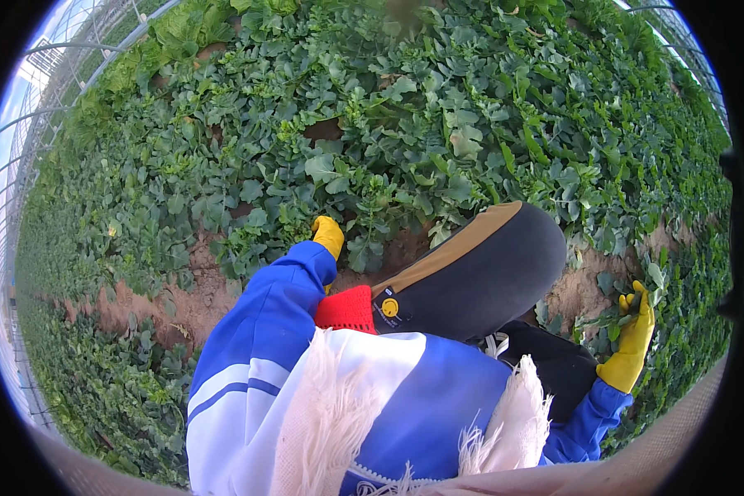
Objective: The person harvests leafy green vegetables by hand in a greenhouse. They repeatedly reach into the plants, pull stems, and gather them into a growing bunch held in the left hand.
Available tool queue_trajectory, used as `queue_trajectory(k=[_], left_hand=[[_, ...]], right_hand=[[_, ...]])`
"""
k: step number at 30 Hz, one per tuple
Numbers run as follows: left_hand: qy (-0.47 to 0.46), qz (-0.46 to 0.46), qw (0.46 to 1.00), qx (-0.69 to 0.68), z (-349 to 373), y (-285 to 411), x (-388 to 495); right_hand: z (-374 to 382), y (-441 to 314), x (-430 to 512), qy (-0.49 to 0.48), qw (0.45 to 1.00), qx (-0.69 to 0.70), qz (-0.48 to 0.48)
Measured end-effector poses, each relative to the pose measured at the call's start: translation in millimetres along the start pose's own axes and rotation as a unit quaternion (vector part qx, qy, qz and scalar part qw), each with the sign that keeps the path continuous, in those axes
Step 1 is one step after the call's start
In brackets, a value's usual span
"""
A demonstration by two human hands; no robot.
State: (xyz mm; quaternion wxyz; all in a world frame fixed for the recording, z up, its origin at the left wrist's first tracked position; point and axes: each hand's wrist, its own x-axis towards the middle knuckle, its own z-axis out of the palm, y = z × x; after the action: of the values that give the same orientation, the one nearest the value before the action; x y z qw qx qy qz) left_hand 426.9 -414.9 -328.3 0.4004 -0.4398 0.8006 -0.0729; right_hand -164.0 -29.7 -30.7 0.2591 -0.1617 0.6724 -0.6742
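My left hand (329, 237), in a yellow glove, reaches into a low, lobed-leaf green plant (266, 239) at the bed's near edge. Its fingertips are bent down and partly hidden, so its hold on the stems is unclear. Off to the right, my right hand (632, 338), also in a yellow glove, is raised beside my dark trouser leg with its fingers partly curled. Leafy sprigs (604, 322) lie against its palm, and a pale leaf (657, 276) shows by its fingertips. Whether it grips them cannot be told.
Dense leafy plants (409, 124) spread ahead. A strip of bare brown soil (204, 297) runs crosswise, with another plant row (130, 384) on the near side. My bent knee (502, 260) juts over the soil between my hands. Greenhouse hoops (56, 111) curve along the left.
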Motion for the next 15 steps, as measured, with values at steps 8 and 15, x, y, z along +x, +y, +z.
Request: queue_trajectory(k=[8,15], left_hand=[[0.119,0.130,0.984,-0.032,13.7,-14.5,-9.8],[0.226,-0.021,0.865,-0.448,-54.1,-43.5,-87.0]], right_hand=[[-1.1,-2.2,1.6,0.023,1.000,0.001,0.005],[-2.3,-2.7,-1.0,0.017,1.000,0.016,-0.017]])
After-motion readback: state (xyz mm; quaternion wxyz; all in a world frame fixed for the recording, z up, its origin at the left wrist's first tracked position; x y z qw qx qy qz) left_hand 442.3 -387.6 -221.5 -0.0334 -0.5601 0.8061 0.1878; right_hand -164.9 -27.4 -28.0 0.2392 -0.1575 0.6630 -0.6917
